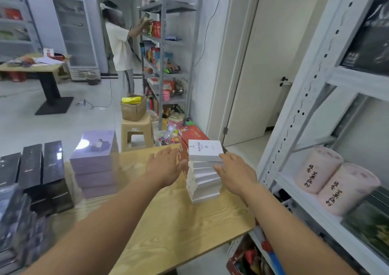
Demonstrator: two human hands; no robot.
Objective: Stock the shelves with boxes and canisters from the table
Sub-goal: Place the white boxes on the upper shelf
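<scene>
Two hands (168, 167) (235, 172) flanking white box stack (203, 175), boxes lying flat, fingers spread, gripping nothing

Stack of white boxes (203, 173): lower-left side hidden behind the left hand (168, 167). Dark boxes (12, 222) left of that hand: blurred, frame-cropped.

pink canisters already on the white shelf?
Yes, two pink canisters lie on their sides, side by side, on the white shelf at right.
</scene>
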